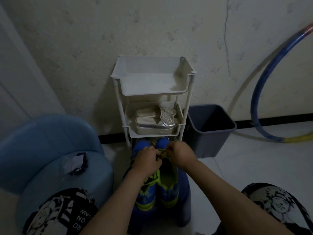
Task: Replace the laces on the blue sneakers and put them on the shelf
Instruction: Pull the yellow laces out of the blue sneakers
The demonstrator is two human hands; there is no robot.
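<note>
Two blue sneakers (167, 192) with lime-green trim stand side by side on a dark blue stool (183, 207), toes pointing at the shelf. My left hand (146, 161) and my right hand (180, 154) meet over the sneakers' front halves. Both pinch a greenish lace (163, 154) between them. The hands hide the lacing underneath. The white three-tier plastic shelf (152, 92) stands against the wall just beyond the toes; its top tray holds nothing.
Silver sandals (155, 120) fill the shelf's middle tier. A grey bin (210, 128) stands right of the shelf, a hoop (264, 82) leans on the wall. A blue seat (50, 150) at left carries a small packet (74, 164). My knees frame the stool.
</note>
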